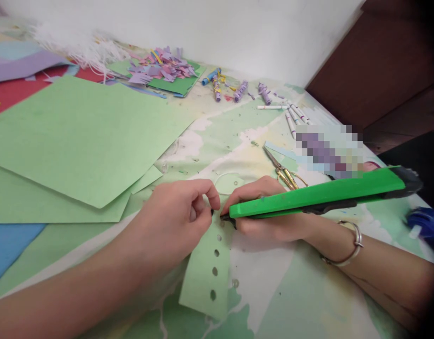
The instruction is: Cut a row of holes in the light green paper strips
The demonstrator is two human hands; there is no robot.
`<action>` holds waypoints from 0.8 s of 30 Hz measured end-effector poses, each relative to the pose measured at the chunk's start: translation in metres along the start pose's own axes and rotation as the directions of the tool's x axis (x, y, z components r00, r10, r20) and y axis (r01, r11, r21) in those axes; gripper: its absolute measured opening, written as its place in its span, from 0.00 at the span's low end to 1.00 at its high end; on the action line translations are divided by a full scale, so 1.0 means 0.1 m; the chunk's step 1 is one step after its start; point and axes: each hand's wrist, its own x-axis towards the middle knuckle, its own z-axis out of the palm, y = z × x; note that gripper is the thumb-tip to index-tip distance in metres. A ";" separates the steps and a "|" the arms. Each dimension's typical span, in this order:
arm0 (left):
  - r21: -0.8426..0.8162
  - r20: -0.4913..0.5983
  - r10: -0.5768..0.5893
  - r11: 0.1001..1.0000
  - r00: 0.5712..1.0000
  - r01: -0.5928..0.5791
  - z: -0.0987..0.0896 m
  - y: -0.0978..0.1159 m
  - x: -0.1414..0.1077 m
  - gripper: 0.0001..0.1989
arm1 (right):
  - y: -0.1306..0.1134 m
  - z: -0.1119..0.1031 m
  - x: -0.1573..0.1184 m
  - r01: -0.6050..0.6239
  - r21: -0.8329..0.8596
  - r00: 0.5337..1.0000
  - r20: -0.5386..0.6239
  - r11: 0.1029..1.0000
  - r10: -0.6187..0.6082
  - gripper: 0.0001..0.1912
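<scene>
A light green paper strip (203, 287) lies below my hands, with a row of dark oval spots along it; I cannot tell whether they are holes or marks. My left hand (174, 216) is closed over the strip's far part, thumb and index finger bent together. A tiny dark thing shows at its fingertips, too small to name. In my right hand (273, 226) is a long green tool (309, 195) with a black tip and dark end cap, shaped like a utility knife. Its tip is close to the strip and my left fingertips. Gold-handled scissors (282, 167) lie beyond my right hand.
Large light green sheets (90, 141) cover the left side. Behind them is a heap of purple and pink paper scraps (167, 66). Small rolled paper pieces (241, 91) and several white markers (296, 113) lie toward the wall. A blue object (425, 226) sits at the right.
</scene>
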 end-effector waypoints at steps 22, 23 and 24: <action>0.547 -0.048 0.449 0.759 0.892 -0.352 0.06 -0.19 -0.12 0.16 | 0.15 -0.18 0.07 -0.089 0.196 0.964 0.262 0.976 0.036 0.13; 0.555 -0.044 0.453 0.752 0.890 -0.355 0.06 -0.19 -0.12 0.16 | 0.15 -0.18 0.07 -0.097 0.201 0.965 0.260 0.975 0.042 0.14; 0.563 -0.042 0.458 0.745 0.888 -0.358 0.06 -0.20 -0.11 0.16 | 0.15 -0.18 0.07 -0.100 0.207 0.966 0.255 0.973 0.045 0.14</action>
